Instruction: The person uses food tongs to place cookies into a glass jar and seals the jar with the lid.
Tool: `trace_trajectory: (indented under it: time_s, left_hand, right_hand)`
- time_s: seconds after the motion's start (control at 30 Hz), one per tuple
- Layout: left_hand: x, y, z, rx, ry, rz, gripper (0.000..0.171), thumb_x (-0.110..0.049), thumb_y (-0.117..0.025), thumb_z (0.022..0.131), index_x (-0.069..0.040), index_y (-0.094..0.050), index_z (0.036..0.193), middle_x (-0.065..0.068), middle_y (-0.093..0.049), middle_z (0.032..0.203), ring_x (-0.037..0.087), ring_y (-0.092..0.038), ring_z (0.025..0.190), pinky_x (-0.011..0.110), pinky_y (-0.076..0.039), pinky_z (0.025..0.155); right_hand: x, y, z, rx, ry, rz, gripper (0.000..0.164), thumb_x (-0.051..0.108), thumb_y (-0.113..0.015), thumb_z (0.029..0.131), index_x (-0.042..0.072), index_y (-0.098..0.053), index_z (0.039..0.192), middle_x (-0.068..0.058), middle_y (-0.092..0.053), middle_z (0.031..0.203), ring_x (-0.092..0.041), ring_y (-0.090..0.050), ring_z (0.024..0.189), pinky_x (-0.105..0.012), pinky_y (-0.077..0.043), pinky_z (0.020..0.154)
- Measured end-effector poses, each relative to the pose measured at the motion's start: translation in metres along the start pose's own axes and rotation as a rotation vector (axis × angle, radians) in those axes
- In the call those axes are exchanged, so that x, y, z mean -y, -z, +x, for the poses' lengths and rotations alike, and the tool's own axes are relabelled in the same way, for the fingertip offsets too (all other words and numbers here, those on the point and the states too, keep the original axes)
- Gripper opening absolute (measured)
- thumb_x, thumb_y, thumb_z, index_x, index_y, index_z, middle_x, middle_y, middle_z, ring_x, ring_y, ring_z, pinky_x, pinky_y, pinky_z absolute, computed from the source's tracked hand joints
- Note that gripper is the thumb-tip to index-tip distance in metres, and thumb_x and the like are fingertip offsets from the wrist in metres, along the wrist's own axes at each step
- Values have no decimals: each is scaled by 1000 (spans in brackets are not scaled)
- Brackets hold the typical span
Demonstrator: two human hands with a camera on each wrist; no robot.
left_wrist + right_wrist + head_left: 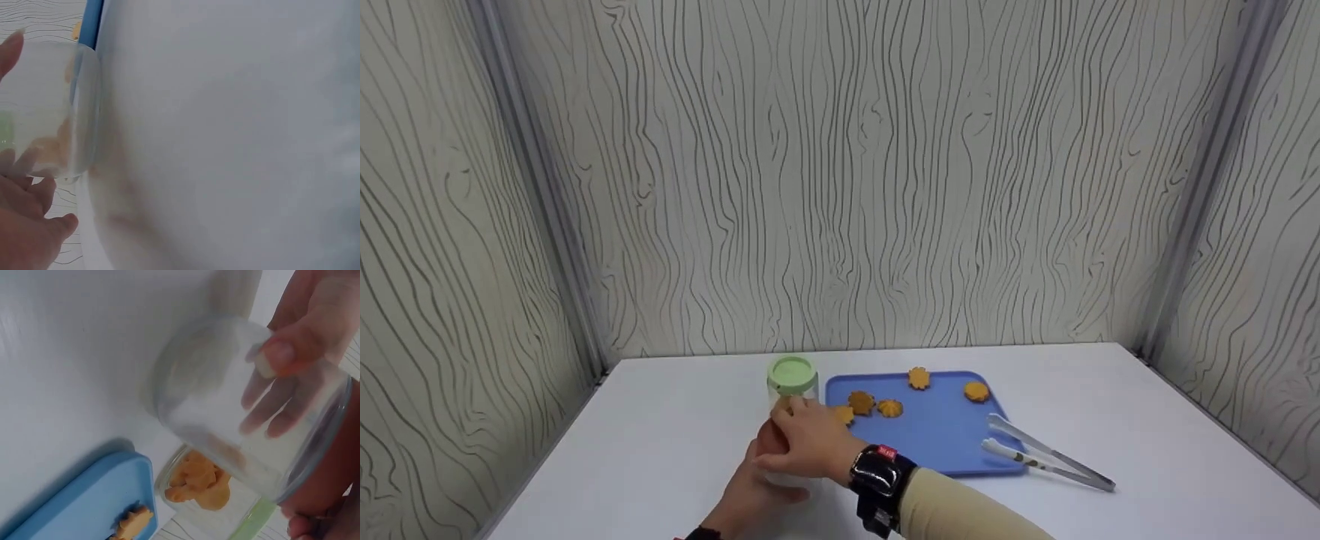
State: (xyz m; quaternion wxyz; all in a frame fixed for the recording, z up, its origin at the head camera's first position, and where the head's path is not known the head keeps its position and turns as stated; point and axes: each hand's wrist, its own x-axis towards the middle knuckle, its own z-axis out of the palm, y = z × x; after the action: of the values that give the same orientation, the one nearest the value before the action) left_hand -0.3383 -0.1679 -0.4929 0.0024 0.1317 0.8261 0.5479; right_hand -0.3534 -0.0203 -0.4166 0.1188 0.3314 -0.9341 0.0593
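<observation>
My left hand (pixel 751 481) grips a clear jar (pixel 225 394) around its side, thumb and fingers on opposite sides. No contents show inside it in the right wrist view. A reddish-brown lid (pixel 772 442) sits at the jar's mouth, and my right hand (pixel 814 439) holds this lid from above with curled fingers. Just behind them stands a second clear jar with a light green lid (pixel 793 375). Cookies (pixel 199 481) lie inside that second jar. The hands hide most of the gripped jar in the head view.
A blue tray (pixel 934 435) lies right of the jars, bearing several flower-shaped cookies (pixel 890 408). Metal tongs (pixel 1084 474) with white tips lean over its right edge. Patterned panels (pixel 847 187) enclose the white table (pixel 660 420) at the back and sides.
</observation>
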Motion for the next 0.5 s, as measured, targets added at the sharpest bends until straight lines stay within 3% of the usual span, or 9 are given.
trace_trajectory:
  time_s: [0.1, 0.27, 0.5]
  left_hand:
    - [1, 2, 1, 34, -40, -7, 110, -24, -88, 71, 12, -16, 145, 30, -31, 144, 39, -41, 127, 52, -39, 102]
    - [-2, 3, 3, 78, -35, -12, 115, -23, -88, 70, 11, -9, 147, 31, -29, 147, 41, -38, 129, 54, -37, 105]
    - [-3, 3, 2, 66, 11, -18, 114, -24, -89, 68, 8, -13, 147, 26, -38, 141, 37, -44, 122, 53, -42, 100]
  right_hand:
    - [-6, 2, 1, 41, 46, 47, 69, 64, -59, 83, 16, -58, 132, -2, -53, 116, -17, -50, 100, -26, -47, 73]
    - [-13, 10, 3, 120, 104, 25, 65, 57, -63, 82, 23, -55, 137, 1, -51, 125, -13, -48, 103, -22, -45, 68]
    - [-10, 31, 6, 231, 206, -55, 62, 51, -67, 82, 29, -54, 138, 5, -50, 114, -8, -45, 90, -18, -41, 64]
